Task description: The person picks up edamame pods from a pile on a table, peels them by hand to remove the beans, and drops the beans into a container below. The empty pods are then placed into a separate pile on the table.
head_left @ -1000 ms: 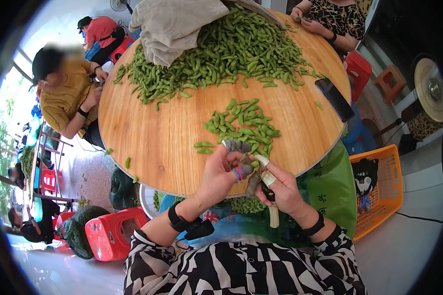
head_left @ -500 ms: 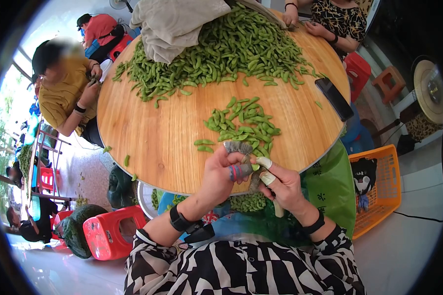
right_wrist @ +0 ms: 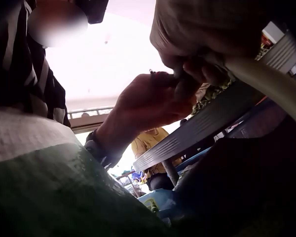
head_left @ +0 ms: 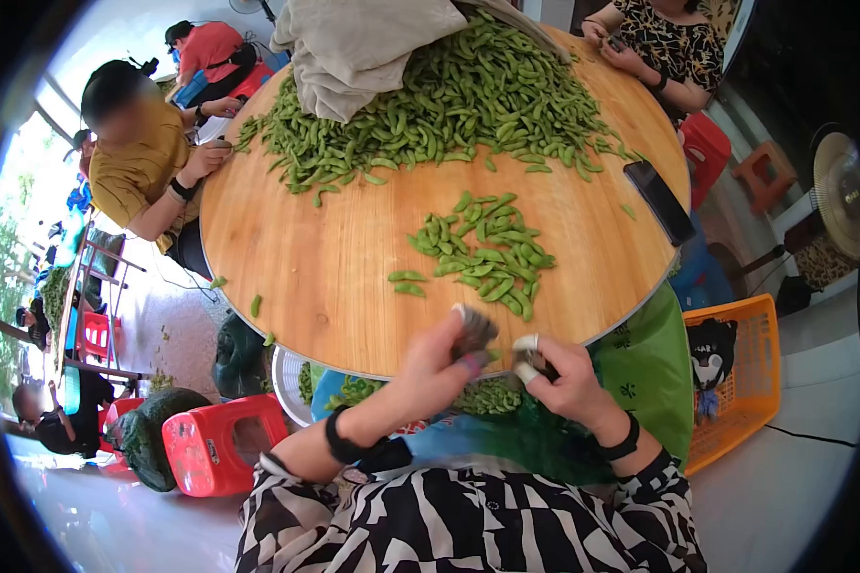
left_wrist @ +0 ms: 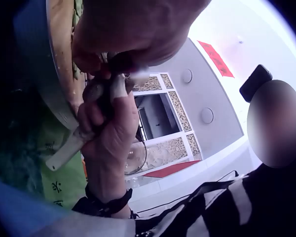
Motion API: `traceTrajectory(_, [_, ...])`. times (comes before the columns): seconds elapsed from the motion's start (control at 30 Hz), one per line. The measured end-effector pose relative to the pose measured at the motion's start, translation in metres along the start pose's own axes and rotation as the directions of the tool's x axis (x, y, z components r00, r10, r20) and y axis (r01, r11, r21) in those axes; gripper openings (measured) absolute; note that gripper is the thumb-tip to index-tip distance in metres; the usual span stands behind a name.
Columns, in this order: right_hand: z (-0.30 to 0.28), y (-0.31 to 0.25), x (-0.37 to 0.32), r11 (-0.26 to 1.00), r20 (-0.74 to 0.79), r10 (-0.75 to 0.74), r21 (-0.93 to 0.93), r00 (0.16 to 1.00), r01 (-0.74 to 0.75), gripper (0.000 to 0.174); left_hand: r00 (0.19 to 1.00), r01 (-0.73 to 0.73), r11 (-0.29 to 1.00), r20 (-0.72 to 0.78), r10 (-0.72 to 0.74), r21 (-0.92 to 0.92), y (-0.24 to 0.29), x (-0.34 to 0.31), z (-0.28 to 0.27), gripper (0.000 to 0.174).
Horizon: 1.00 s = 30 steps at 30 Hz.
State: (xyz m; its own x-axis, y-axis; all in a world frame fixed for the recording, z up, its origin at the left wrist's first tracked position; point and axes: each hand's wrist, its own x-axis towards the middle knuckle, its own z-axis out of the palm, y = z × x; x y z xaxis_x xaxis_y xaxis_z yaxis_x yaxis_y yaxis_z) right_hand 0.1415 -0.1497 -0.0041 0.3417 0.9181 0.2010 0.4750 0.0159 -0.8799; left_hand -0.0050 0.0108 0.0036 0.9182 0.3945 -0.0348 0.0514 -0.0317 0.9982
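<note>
Over the table's near edge, my left hand (head_left: 435, 361) is curled and blurred, with grey cloth covers on its fingers. A green soybean pod (head_left: 494, 354) peeks from its fingertips. Just right of it, a short gap apart, my right hand (head_left: 571, 380) has pale wraps on thumb and forefinger. In its curled fingers is a tool with a pale round handle (left_wrist: 64, 154), which juts out below the palm in the left wrist view; its working end is hidden. Beyond both hands lies a small group of green pods (head_left: 492, 253) on the round wooden table (head_left: 306, 277).
A large heap of pods (head_left: 449, 105) with a beige cloth (head_left: 358, 48) covers the far side. A phone (head_left: 659, 202) lies at the right edge. Below are a green bag (head_left: 650, 372), an orange crate (head_left: 750, 382) and a red stool (head_left: 201, 454). Other people sit around.
My hands, earlier together around a pod, have come apart and moved slightly down toward my body. The left hand has turned over. The pale handle no longer shows in the head view.
</note>
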Motion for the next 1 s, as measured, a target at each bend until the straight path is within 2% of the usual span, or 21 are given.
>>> traceTrajectory(0.03, [-0.005,0.001,-0.001,0.999,0.084,-0.035,-0.031,0.996,0.038,0.022,0.997,-0.068,0.968,0.050,0.058,0.240,0.008,-0.009,-0.016,0.028])
traceTrajectory(0.07, [-0.006,0.008,-0.003,0.994,0.166,-0.097,-0.025,0.981,0.102,0.019,0.990,-0.140,0.797,0.086,0.111,0.587,0.028,-0.019,-0.033,0.024])
traceTrajectory(0.1, [-0.008,0.010,-0.005,0.994,0.162,-0.099,-0.020,0.982,0.104,0.019,0.980,-0.194,0.503,0.140,0.143,0.842,0.045,-0.028,-0.050,0.021])
traceTrajectory(0.17, [-0.007,0.013,-0.007,0.982,0.262,-0.164,-0.045,0.951,0.182,0.022,0.995,-0.090,0.148,0.081,0.062,0.985,0.045,-0.040,-0.078,0.017])
traceTrajectory(0.2, [-0.004,0.010,-0.006,0.982,0.267,-0.170,-0.037,0.949,0.186,0.022,0.972,-0.149,0.086,0.130,0.194,0.985,0.042,-0.037,-0.089,0.011])
traceTrajectory(0.23, [-0.003,0.005,-0.002,0.994,0.244,-0.099,-0.009,0.965,0.105,0.021,0.973,-0.142,0.080,0.124,0.196,0.987,0.040,-0.031,-0.090,0.011])
traceTrajectory(0.3, [0.000,0.001,0.005,0.999,0.220,-0.032,0.017,0.975,0.029,0.020,0.980,0.046,0.648,-0.159,0.117,0.760,0.035,-0.012,-0.081,0.013])
traceTrajectory(0.33, [0.001,0.002,0.009,0.998,0.185,0.013,0.055,0.983,-0.024,0.019,0.981,0.035,0.742,-0.163,0.101,0.669,0.026,-0.001,-0.076,0.014])
traceTrajectory(0.37, [0.001,0.003,0.012,0.993,0.153,0.062,0.094,0.986,-0.077,0.018,0.981,0.031,0.744,-0.163,0.106,0.668,0.018,0.010,-0.070,0.014])
traceTrajectory(0.43, [0.002,0.003,0.013,0.980,0.127,0.105,0.155,0.986,-0.125,0.015,0.965,0.032,0.526,-0.163,0.204,0.850,0.002,0.024,-0.060,0.011])
traceTrajectory(0.53, [-0.007,-0.004,0.012,0.899,0.347,0.151,0.341,0.926,-0.274,0.012,0.935,0.027,0.396,-0.163,0.315,0.918,-0.016,0.035,-0.055,0.013])
traceTrajectory(0.57, [-0.006,-0.003,0.009,0.898,0.351,0.152,0.342,0.924,-0.278,0.012,0.936,0.032,0.397,-0.167,0.311,0.917,-0.019,0.034,-0.057,0.013])
traceTrajectory(0.63, [-0.003,0.000,0.004,0.989,0.386,0.029,0.121,0.922,-0.082,0.012,0.909,-0.043,0.441,-0.148,0.389,0.897,-0.021,0.033,-0.061,0.016])
traceTrajectory(0.67, [-0.001,-0.003,0.006,0.976,0.349,0.036,0.189,0.936,-0.108,0.023,0.910,-0.048,0.440,-0.143,0.389,0.897,-0.019,0.033,-0.061,0.016])
traceTrajectory(0.73, [-0.003,-0.005,0.008,0.931,0.309,0.126,0.291,0.943,-0.220,0.029,0.933,0.232,0.801,-0.359,-0.023,0.552,-0.009,0.028,-0.058,0.021])
traceTrajectory(0.77, [-0.005,-0.007,0.011,0.862,0.286,0.215,0.393,0.934,-0.319,0.035,0.934,0.231,0.800,-0.356,-0.024,0.553,-0.006,0.025,-0.055,0.021])
traceTrajectory(0.83, [-0.001,-0.012,0.017,0.849,0.295,0.192,0.429,0.936,-0.309,0.043,0.966,0.075,0.983,-0.255,-0.030,0.166,-0.002,0.018,-0.047,0.026])
traceTrajectory(0.87, [0.003,-0.014,0.019,0.794,0.276,0.226,0.504,0.934,-0.340,0.044,0.967,0.074,0.983,-0.252,-0.031,0.165,0.003,0.014,-0.040,0.026])
traceTrajectory(0.9, [0.006,-0.015,0.021,0.734,0.257,0.259,0.574,0.931,-0.362,0.045,0.972,0.053,0.998,-0.229,-0.049,0.013,0.008,0.012,-0.031,0.029])
traceTrajectory(0.93, [0.012,-0.010,0.021,0.741,0.252,0.223,0.584,0.942,-0.332,0.046,0.977,0.035,0.989,-0.204,-0.064,-0.140,0.011,0.012,-0.024,0.032])
traceTrajectory(1.0, [0.016,-0.013,0.021,0.728,0.233,0.224,0.606,0.946,-0.321,0.046,0.985,0.018,0.978,-0.166,-0.053,-0.207,0.006,0.013,-0.016,0.036])
